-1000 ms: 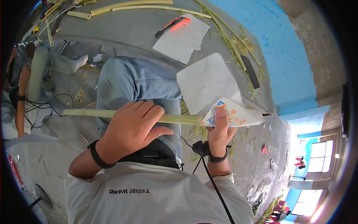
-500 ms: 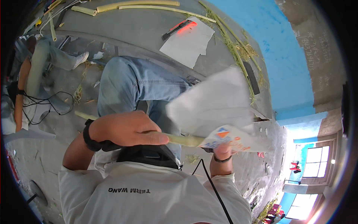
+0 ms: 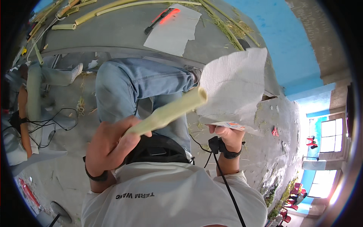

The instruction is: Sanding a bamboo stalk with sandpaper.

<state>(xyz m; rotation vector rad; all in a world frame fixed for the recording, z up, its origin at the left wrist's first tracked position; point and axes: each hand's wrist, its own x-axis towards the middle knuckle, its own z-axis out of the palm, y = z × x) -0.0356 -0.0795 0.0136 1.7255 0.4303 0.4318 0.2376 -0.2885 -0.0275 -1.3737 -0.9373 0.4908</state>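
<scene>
My left hand (image 3: 113,147) is closed round a pale green bamboo tube (image 3: 168,112), its hollow open end pointing up and to the right. A node shows as a slight bulge along it. My right hand (image 3: 228,137) grips the lower edge of a white, crinkled paper sheet (image 3: 232,85) with ragged edges, thumb on top. Part of the sheet folds over at the grip, showing coloured print. The tube's end is near the sheet's left edge; whether they touch I cannot tell.
On the grey table ahead, a red-and-black utility knife (image 3: 162,19) lies on another torn paper piece (image 3: 176,32). Long bamboo lengths (image 3: 124,8) and green shavings (image 3: 242,26) lie beyond. At left a person (image 3: 28,109) sits beside black cables (image 3: 56,123).
The paper, wrapped around the tube's end before, is now off it and held up on the right. My left hand has tilted the tube upward, its hollow end now showing.
</scene>
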